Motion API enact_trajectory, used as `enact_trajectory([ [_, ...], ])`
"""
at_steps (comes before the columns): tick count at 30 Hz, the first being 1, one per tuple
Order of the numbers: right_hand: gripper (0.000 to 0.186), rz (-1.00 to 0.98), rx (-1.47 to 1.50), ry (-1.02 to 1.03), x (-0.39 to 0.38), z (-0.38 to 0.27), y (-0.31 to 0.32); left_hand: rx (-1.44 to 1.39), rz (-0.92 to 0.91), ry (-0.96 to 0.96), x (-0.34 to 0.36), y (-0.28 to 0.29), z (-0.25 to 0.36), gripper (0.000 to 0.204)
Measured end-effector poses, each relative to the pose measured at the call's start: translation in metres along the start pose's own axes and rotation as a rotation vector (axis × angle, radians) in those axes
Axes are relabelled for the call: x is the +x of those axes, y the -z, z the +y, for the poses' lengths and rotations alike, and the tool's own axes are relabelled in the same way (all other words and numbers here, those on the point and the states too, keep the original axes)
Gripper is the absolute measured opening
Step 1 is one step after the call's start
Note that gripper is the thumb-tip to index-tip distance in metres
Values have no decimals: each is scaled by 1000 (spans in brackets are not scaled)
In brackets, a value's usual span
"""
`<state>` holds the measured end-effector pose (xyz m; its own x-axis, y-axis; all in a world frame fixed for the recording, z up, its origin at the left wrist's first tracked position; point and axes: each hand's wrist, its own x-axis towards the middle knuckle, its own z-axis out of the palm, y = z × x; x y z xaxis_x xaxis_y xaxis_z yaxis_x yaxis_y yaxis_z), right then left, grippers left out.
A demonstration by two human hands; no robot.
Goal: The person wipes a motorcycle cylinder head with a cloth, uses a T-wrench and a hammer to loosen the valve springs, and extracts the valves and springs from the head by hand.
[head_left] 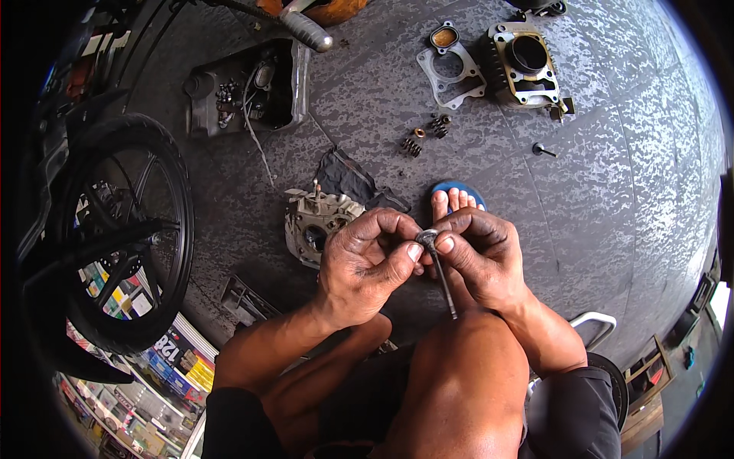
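Note:
An engine valve [440, 268] is held by its head between both hands, over my bent knee, its thin stem slanting down. My left hand [367, 268] pinches the left edge of the valve head with thumb and fingers. On the other side, my right hand [482, 256] grips the head with thumb and forefinger. Grime covers the fingertips. Partly behind my left hand, a cylinder head [306, 229] lies on the floor with a black cloth [348, 180] beside it. A second valve [544, 150] lies farther off to the right.
Farther back are valve springs [413, 146], a flat gasket [451, 74] and an engine cylinder block [524, 65]. A metal tray [287, 92] holds small parts at the far left. A motorcycle wheel [183, 222] stands left. My foot in a blue sandal [459, 195] is just beyond my hands.

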<state>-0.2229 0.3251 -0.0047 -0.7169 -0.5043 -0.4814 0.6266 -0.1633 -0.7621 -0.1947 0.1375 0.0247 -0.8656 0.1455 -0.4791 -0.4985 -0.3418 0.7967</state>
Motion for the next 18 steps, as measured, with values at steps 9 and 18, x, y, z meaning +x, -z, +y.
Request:
enact_trajectory([
  [9,16,33,-117,93,-2,-2,-4,-24,-27,45,0,7,-4,13],
  [18,13,190,-849,657,6,0,3,132,-59,228,3,8,0,15],
])
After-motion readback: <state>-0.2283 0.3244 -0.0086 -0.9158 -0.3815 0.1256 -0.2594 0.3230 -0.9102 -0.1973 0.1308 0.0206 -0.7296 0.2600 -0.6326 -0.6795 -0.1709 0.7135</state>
